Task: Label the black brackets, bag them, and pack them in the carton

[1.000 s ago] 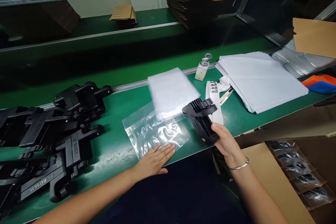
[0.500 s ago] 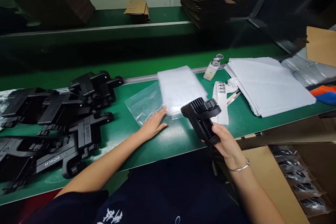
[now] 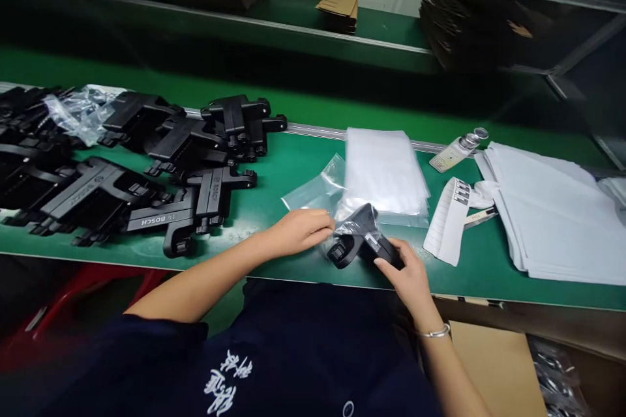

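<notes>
My right hand [image 3: 405,273] grips a black plastic part [image 3: 359,242] near the front edge of the green bench [image 3: 293,163]. Its far end sits inside the mouth of a clear plastic bag [image 3: 320,190], which my left hand [image 3: 300,229] pinches at the edge beside the part. The bag lies partly under a stack of frosted bags [image 3: 384,172].
Several black Bosch-marked plastic parts [image 3: 147,169] lie heaped on the left, with crumpled clear film [image 3: 81,114]. A small bottle [image 3: 457,151], a label strip [image 3: 447,218] and a stack of white sheets [image 3: 548,208] lie to the right. An open carton [image 3: 542,365] stands below right.
My right hand has brought the black part down to the bench and into the clear bag. My left hand went from lying flat on the bag to pinching its edge. The view swung left.
</notes>
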Demonstrator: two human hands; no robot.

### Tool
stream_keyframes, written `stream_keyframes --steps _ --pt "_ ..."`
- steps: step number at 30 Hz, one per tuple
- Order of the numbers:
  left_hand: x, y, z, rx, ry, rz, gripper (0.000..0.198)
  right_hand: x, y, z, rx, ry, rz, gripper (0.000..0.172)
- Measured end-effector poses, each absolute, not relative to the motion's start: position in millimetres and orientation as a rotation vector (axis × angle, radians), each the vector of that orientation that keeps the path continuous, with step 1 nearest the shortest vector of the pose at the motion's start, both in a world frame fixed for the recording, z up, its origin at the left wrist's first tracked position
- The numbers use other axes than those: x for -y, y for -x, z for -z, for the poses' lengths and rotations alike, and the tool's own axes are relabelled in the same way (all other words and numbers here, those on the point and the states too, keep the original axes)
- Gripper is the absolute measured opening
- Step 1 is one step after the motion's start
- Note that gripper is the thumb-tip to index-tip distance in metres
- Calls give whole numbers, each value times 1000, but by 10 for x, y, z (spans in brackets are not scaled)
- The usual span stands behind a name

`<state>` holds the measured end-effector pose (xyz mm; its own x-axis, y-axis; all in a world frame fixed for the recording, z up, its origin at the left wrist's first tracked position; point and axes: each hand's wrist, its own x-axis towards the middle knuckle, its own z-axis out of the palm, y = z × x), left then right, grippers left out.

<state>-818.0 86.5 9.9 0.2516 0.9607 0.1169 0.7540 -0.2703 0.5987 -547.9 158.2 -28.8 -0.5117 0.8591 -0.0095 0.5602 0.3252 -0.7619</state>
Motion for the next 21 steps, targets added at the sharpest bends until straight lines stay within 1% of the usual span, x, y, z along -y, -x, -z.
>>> stream_keyframes --steps 3,6,9,12,15,17,21 --pt "-858 8032 -118 -1452 -2152 -666 20 -1480 5545 349 2159 1275 -644 43" --pt "-948 7858 -130 -1479 -2242 -679 18 -1426 5632 346 2235 1250 -456 44" --pt "-1032 7795 -133 -1538 -2225 -641 18 -1461 5659 330 2248 1287 -405 46" --pt "-1130 7757 -166 -1458 -2250 -662 27 -1519 5687 343 2197 1370 -326 49" --pt "-1267 7559 -253 -1363 -2279 -847 34 -1567 5807 346 2375 1236 -333 39" --pt "-1312 7343 -308 -1188 -2363 -913 34 -1619 5909 305 2544 1058 -379 37" --pt "-1188 7142 -384 -674 -2615 -707 35 -1764 5995 110 2707 844 -438 39"
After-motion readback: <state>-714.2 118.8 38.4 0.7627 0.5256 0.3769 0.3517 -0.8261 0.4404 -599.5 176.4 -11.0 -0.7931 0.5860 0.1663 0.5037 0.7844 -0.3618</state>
